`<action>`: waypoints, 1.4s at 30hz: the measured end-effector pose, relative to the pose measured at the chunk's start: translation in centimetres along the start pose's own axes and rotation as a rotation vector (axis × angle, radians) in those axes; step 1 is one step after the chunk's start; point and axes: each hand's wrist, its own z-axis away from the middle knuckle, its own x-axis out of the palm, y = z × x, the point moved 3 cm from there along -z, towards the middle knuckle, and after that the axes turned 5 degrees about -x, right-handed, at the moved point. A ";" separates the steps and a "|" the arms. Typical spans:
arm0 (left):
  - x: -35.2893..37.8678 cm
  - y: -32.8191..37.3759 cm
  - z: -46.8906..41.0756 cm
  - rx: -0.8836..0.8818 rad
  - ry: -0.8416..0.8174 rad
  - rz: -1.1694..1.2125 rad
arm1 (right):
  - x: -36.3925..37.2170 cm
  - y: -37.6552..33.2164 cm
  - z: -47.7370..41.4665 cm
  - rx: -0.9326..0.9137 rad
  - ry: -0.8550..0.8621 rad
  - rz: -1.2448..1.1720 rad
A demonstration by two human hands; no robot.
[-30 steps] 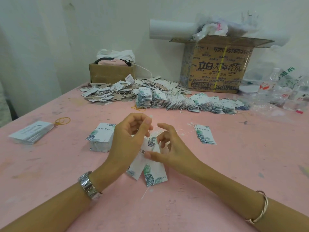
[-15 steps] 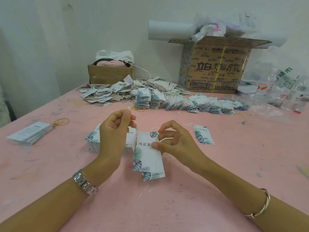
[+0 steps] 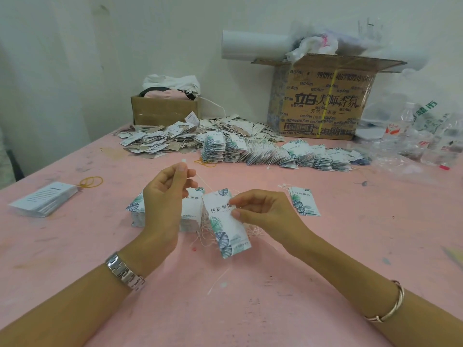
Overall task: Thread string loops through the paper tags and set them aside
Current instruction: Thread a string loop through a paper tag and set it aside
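At the far left of the pink counter [image 3: 250,309] we see a stack of white cards [image 3: 42,199] with a yellow rubber band [image 3: 91,182] just beside it. Neither is in play.

Next comes the left hand [image 3: 162,204], up above the stack of unthreaded tags [image 3: 136,209]. Its grip is narrowed to a pinch on the upper end of the string [image 3: 200,180], just under the small white stopper [image 3: 183,160]. The string runs down and to the right towards the top of the held tag [image 3: 225,221]. That tag hangs tilted above the counter, in front of a tangle of loose strings [image 3: 204,234]. The right hand [image 3: 265,211] has its grip closed on the tag, thumb and forefinger pinching its right edge near the top. We cannot tell whether the string has fully passed the hole.

We judge the pull itself to be the chief risk. Too hard a tug against so light a pinch could tear the punched hole or slide the tag out of the fingers. The fine string could also slip from the left pinch. It might equally snag the tangle behind the tag and drag extra strings along.

Further right the finished tag [image 3: 304,201] lies flat on the counter. A careless set-down there could knot its string with the new one.
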 end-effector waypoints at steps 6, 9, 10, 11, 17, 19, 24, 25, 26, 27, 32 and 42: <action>0.0 -0.3 0.5 -0.049 -0.060 -0.108 | -2.1 -0.3 -0.6 0.005 0.151 0.011; 0.2 -0.3 0.8 -0.031 -0.119 -0.193 | -3.4 -0.9 -1.2 -0.005 0.187 0.054; 0.3 -0.2 0.8 -0.025 -0.139 -0.209 | -4.1 -1.2 -1.4 -0.009 0.206 0.072; 0.4 -0.2 0.9 -0.016 -0.157 -0.218 | -4.9 -1.5 -1.6 -0.014 0.233 0.093; 0.8 -0.2 1.5 0.074 -0.236 -0.256 | -11.0 -1.5 -2.9 -0.004 0.409 0.262; 0.9 -0.3 1.6 0.094 -0.251 -0.265 | -12.8 -0.8 -3.2 0.003 0.471 0.330; 1.0 -0.5 1.9 0.139 -0.273 -0.308 | -16.9 1.6 -3.2 0.090 0.540 0.438; 1.0 -0.6 2.0 0.141 -0.278 -0.320 | -17.5 2.1 -3.1 0.123 0.540 0.472; 1.0 -0.6 2.1 0.142 -0.285 -0.334 | -18.0 2.5 -2.9 0.154 0.537 0.522; 1.0 -0.7 2.2 0.144 -0.293 -0.348 | -18.4 2.9 -2.7 0.178 0.530 0.585; 1.1 -1.1 2.7 0.179 -0.339 -0.442 | -18.2 3.4 -2.5 0.142 0.437 0.970; 1.2 -1.4 3.0 0.216 -0.386 -0.546 | -16.1 3.0 -2.9 0.059 0.295 1.277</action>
